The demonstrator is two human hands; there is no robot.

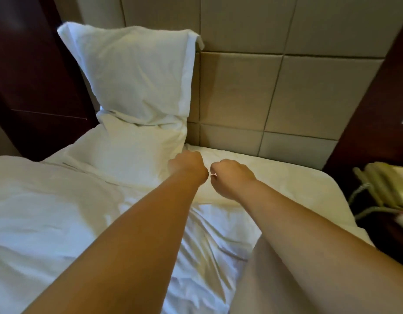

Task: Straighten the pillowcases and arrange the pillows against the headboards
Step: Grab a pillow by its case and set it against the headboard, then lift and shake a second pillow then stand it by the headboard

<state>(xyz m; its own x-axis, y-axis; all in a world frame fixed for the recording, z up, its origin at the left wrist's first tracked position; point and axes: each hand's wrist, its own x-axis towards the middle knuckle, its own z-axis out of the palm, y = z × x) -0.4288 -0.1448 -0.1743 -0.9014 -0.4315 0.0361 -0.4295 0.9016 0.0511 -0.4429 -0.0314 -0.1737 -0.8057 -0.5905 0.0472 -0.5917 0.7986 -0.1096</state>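
One white pillow (132, 71) stands upright against the beige padded headboard (275, 91) on the bed's left side, with a loose flap of pillowcase hanging at its top right corner. A second white pillow (132, 152) lies flat beneath it. My left hand (188, 168) is closed at the lower pillow's right edge, its fingers hidden in the fabric. My right hand (230, 177) is a curled fist just to the right, resting on the bare sheet (286, 177), and I see nothing in it.
A rumpled white duvet (48, 211) covers the near left of the bed. A beige telephone (386, 184) with a coiled cord sits on a dark nightstand at the right. Dark wooden panels (26, 75) flank the headboard.
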